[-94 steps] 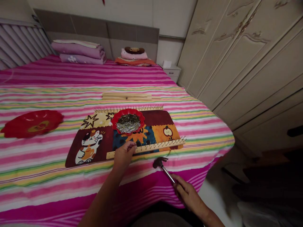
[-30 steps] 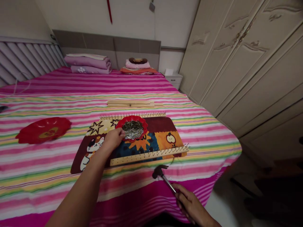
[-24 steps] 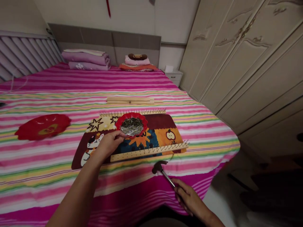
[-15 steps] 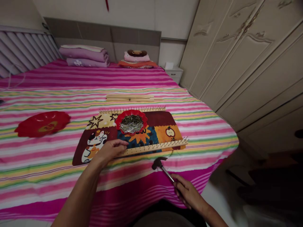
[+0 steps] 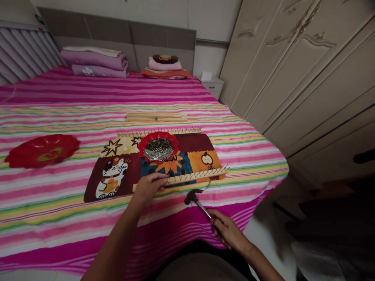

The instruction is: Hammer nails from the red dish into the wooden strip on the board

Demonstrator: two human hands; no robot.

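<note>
My left hand (image 5: 151, 186) lies over the near wooden strip (image 5: 191, 178), its thumb and fingers closed together by the nearest nail. Whatever is between the fingertips is too small to make out. Nails stand in a row along the strip to the right of these fingers; the strip's left end shows past the wrist. In my right hand (image 5: 227, 230) is a claw hammer (image 5: 197, 201), gripped by its handle, its head low over the bed in front of the strip. A red scalloped dish (image 5: 143, 153) full of loose nails sits behind my left hand on a patterned mat (image 5: 129, 183).
A second nail-studded strip (image 5: 181, 132) lies at the mat's far edge. Several bare wooden strips (image 5: 155, 117) lie beyond it. To the left is a red plate (image 5: 32, 152) on the striped bed cover (image 5: 43, 195). Folded bedding (image 5: 96, 62) rests by the headboard.
My left hand has moved right along the strip, up to the nearest nail, and its fingers have closed. My right hand still holds the hammer low. The view has shifted slightly.
</note>
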